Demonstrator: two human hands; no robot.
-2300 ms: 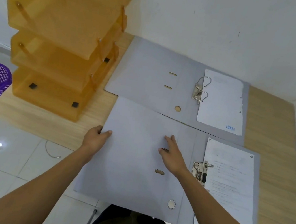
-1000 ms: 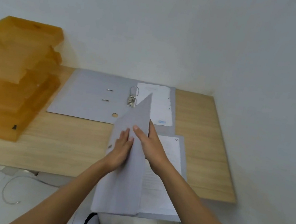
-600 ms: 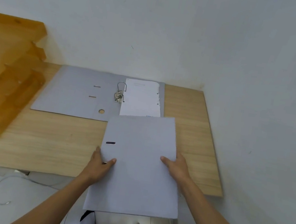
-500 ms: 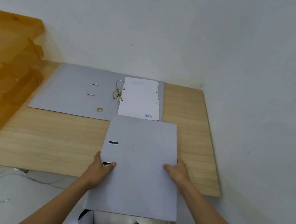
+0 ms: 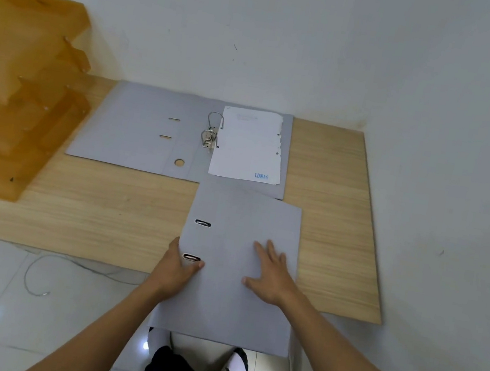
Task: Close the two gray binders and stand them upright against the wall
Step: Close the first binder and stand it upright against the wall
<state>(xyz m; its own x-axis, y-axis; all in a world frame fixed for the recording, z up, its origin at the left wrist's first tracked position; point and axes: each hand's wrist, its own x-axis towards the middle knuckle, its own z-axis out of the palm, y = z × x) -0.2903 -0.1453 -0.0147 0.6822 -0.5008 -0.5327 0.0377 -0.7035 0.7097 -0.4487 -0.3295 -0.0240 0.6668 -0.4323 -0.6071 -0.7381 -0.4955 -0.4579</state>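
The near gray binder point(image 5: 245, 217) lies shut and flat, half on the wooden table and overhanging its front edge. My left hand point(image 5: 176, 265) grips its left spine edge, thumb on the cover beside the lower slot. My right hand point(image 5: 272, 272) rests flat on the cover, fingers spread. The far gray binder point(image 5: 137, 131) lies open against the wall, its metal ring mechanism point(image 5: 211, 134) raised and white sheets point(image 5: 248, 146) on the right half.
A stacked amber plastic letter tray point(image 5: 12, 93) stands at the table's left end. White walls point(image 5: 292, 33) meet in a corner behind and to the right of the wooden table point(image 5: 90, 210). A thin wire point(image 5: 32, 277) lies on the tiled floor.
The near binder's cover has been folded over and shut. Since half a second ago my right hand has moved from the binder's right edge onto the top of the cover.
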